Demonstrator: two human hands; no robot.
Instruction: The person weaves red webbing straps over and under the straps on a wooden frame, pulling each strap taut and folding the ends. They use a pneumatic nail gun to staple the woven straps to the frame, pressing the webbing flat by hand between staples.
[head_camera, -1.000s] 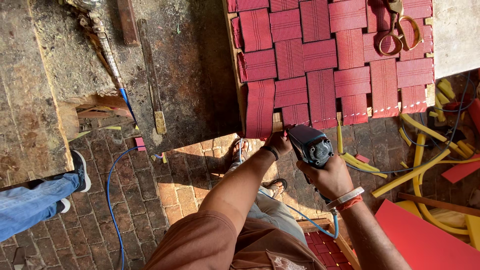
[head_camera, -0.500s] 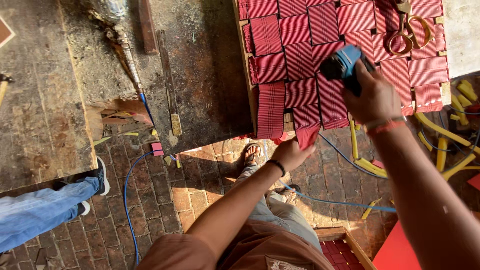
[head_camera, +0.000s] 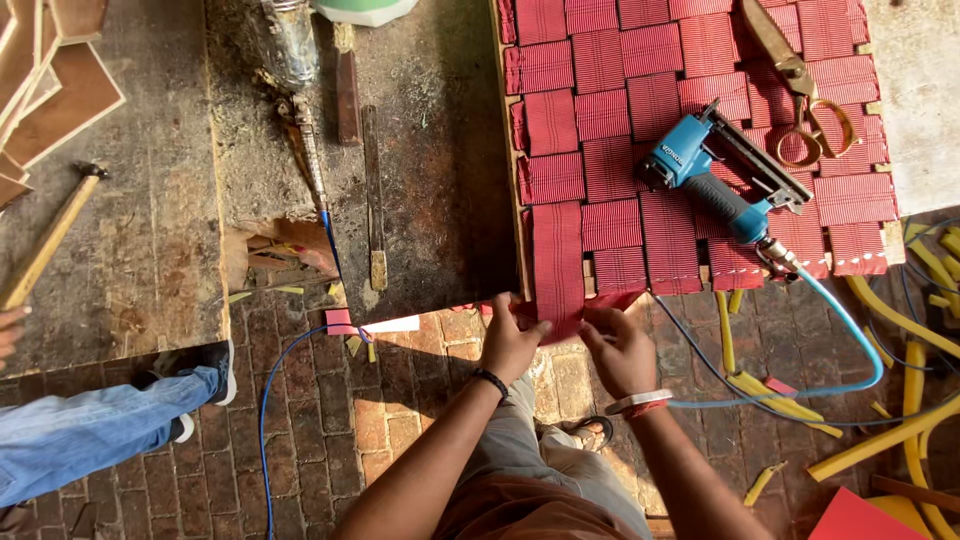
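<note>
Red webbing strap (head_camera: 557, 262), woven into the seat frame (head_camera: 508, 150), free end hanging over the near edge. Looks light, limp, ribbed enough to grip; best taken at that loose end. Left hand (head_camera: 510, 342) and right hand (head_camera: 620, 350) both pinch it there. Half a second ago the right hand carried the blue staple gun (head_camera: 712, 178); it now lies on the weave, far right.

A ribbed red webbing strap (head_camera: 557, 265) runs lengthwise over the woven red webbing panel (head_camera: 690, 130), its loose end hanging past the near edge, apparently pinched flat there.
</note>
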